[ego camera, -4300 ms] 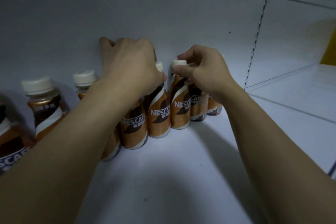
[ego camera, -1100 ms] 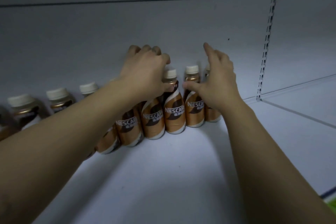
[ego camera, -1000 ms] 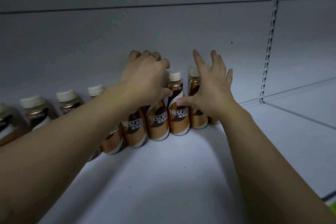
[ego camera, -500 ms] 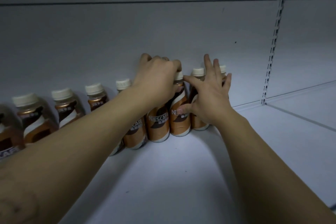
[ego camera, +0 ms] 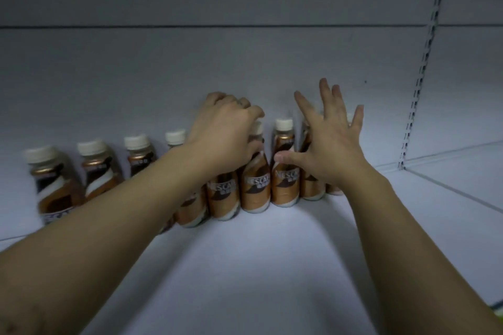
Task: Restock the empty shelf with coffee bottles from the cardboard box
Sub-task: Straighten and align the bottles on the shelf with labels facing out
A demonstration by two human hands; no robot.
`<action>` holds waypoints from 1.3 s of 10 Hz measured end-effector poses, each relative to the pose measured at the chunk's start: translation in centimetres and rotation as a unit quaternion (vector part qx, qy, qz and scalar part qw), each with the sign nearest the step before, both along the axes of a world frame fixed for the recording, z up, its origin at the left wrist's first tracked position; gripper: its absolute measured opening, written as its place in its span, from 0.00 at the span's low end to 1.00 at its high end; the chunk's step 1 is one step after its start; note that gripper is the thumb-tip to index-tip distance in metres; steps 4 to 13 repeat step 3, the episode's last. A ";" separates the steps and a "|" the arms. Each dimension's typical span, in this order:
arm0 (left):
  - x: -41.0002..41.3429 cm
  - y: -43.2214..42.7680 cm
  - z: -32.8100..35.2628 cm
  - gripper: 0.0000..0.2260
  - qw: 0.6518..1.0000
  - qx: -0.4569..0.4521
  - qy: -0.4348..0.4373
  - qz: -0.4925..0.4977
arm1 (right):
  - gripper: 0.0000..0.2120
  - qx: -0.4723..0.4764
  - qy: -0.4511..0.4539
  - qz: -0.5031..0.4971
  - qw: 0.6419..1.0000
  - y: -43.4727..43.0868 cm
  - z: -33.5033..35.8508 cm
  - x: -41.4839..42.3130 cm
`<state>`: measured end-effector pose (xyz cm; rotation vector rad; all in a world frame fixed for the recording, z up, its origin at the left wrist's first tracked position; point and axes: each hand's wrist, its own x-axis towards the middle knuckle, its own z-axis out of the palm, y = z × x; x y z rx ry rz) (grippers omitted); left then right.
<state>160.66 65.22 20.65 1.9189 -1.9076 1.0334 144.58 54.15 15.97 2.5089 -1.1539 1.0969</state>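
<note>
A row of brown-and-white Nescafe coffee bottles stands along the back of the white shelf [ego camera: 245, 266]. My left hand [ego camera: 226, 133] is curled over the caps in the middle of the row, its thumb against the neck of one coffee bottle [ego camera: 255, 187]. My right hand [ego camera: 332, 144] hovers with fingers spread in front of the bottles at the row's right end, its thumb near another bottle [ego camera: 284, 171]. It holds nothing. More bottles [ego camera: 98, 168] stand to the left, partly hidden by my left forearm. The cardboard box is out of view.
The grey back panel [ego camera: 245, 62] rises right behind the bottles. A slotted upright rail [ego camera: 424, 62] divides this bay from the neighbouring shelf [ego camera: 462, 171] on the right. Bare shelf surface stretches from the bottles toward me.
My right hand has lifted off the right-end bottles and spread its fingers wider. My left hand stays curled on the bottle tops. More of the left bottles show.
</note>
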 end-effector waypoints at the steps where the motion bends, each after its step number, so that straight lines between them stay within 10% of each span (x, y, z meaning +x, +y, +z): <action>1: 1.7 3.7 0.7 0.24 1.000 -0.004 0.016 0.019 | 0.49 -0.012 0.020 0.036 0.999 2.7 0.9 1.6; 3: 5.6 13.0 1.0 0.28 0.995 -0.018 0.090 0.040 | 0.43 0.002 0.021 0.164 0.986 9.8 2.9 5.7; 13: 5.6 13.0 1.0 0.28 0.995 -0.018 0.090 0.040 | 0.43 0.002 0.021 0.164 0.986 9.8 2.9 5.7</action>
